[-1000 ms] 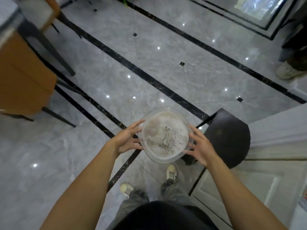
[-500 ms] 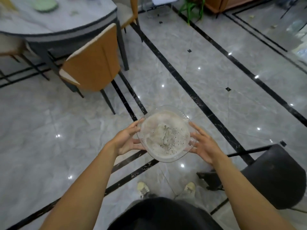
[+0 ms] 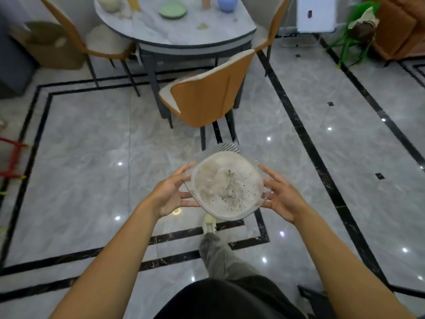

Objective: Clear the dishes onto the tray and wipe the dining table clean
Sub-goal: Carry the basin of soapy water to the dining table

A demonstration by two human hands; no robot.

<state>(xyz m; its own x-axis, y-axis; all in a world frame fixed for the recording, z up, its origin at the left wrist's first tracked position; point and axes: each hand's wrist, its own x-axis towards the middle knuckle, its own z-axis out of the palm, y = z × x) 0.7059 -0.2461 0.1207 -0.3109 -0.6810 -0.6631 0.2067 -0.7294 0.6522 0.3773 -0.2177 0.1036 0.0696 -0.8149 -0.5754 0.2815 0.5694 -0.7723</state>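
At 12 o'clock from clear plastic tray (image 3: 226, 187): dining table (image 3: 207, 35), well apart. Tray flanked by left hand (image 3: 169, 195), right hand (image 3: 281, 199); fingers straight, spread.

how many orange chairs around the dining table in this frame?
3. Left chair left of the table; near chair at its front, back toward camera; right chair at its right, partly cropped. More may be out of frame.

From here I see bare forearms (image 3: 110, 249) behind the fingers (image 3: 181, 173), a black top (image 3: 230, 298), grey-green trousers (image 3: 220, 256) below them, one pale shoe (image 3: 209, 223).
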